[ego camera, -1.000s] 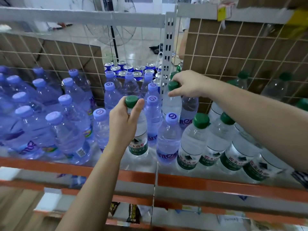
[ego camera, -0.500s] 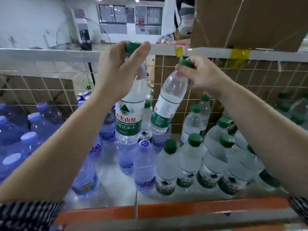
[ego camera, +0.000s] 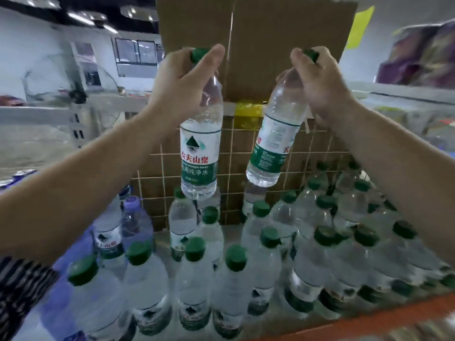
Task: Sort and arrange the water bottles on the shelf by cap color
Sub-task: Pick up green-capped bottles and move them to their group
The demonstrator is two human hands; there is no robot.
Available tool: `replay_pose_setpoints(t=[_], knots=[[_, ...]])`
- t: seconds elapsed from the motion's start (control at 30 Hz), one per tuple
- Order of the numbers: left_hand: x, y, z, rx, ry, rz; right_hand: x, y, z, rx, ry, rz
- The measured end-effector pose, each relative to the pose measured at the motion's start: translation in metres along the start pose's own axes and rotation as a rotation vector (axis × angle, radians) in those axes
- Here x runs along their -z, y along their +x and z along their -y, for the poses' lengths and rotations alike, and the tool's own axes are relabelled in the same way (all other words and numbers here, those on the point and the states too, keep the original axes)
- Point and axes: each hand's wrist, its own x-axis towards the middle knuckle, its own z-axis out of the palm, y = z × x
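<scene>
Low at 8 o'clock, a striped sleeve [ego camera: 22, 286]. Just right of it, still near 8 o'clock, one purple-capped bottle [ego camera: 133, 217] upright on the shelf, close beside green-capped neighbours.

At 11 o'clock, the left hand [ego camera: 182, 80], grip curled round the green cap and neck of a clear bottle [ego camera: 199, 153]. Hangs upright in the air, label toward the camera, base above the shelved rows.

Behind, at 12 o'clock, a cardboard box [ego camera: 270, 33] on the upper level, yellow tape [ego camera: 247, 114] under it, and a wire grid [ego camera: 236, 156] backing the shelf.

At 1 o'clock, the right hand [ego camera: 322, 87], grip curled round the cap and neck of a second bottle [ego camera: 273, 143]. Held in the air and tilted, base swung toward 7 o'clock, apart from the clear bottle.

From 7 round to 4 o'clock, rows of green-capped bottles [ego camera: 236, 257], upright and packed close on the shelf [ego camera: 369, 318], its orange front edge at 5 o'clock. Blurred toward the right edge.
</scene>
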Motion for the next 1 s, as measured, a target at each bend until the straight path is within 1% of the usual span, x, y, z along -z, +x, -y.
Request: replay_pose_setpoints(t=[0.1, 0.2, 0.27, 0.37, 0.47, 0.53, 0.73, 0.83, 0.9, 1.0], knots=[[-0.054, 0.014, 0.003, 0.052, 0.031, -0.056, 0.04, 0.013, -0.022, 0.0, -0.044, -0.001], [-0.1, 0.019, 0.013, 0.073, 0.108, -0.08, 0.067, 0.026, -0.048, -0.025, -0.007, 0.011], [-0.123, 0.021, 0.023, 0.069, 0.163, -0.086, 0.079, 0.033, -0.066, -0.028, -0.006, 0.019], [-0.143, 0.019, 0.039, 0.119, 0.193, -0.064, 0.09, 0.041, -0.092, -0.025, 0.01, 0.006], [-0.152, 0.013, 0.057, 0.207, 0.176, 0.013, 0.092, 0.05, -0.105, -0.051, 0.029, 0.004], [-0.155, 0.006, 0.068, 0.26, 0.173, 0.06, 0.088, 0.055, -0.112, -0.088, -0.003, 0.042], [-0.157, -0.02, 0.099, 0.338, 0.249, 0.231, 0.066, 0.043, -0.147, -0.227, -0.22, 0.317], [-0.154, -0.033, 0.115, 0.403, 0.289, 0.352, 0.061, 0.032, -0.174, -0.22, -0.347, 0.466], [-0.152, -0.038, 0.124, 0.431, 0.314, 0.43, 0.058, 0.027, -0.19, -0.195, -0.407, 0.528], [-0.148, -0.04, 0.133, 0.513, 0.347, 0.568, 0.057, 0.023, -0.207, -0.207, -0.472, 0.597]])
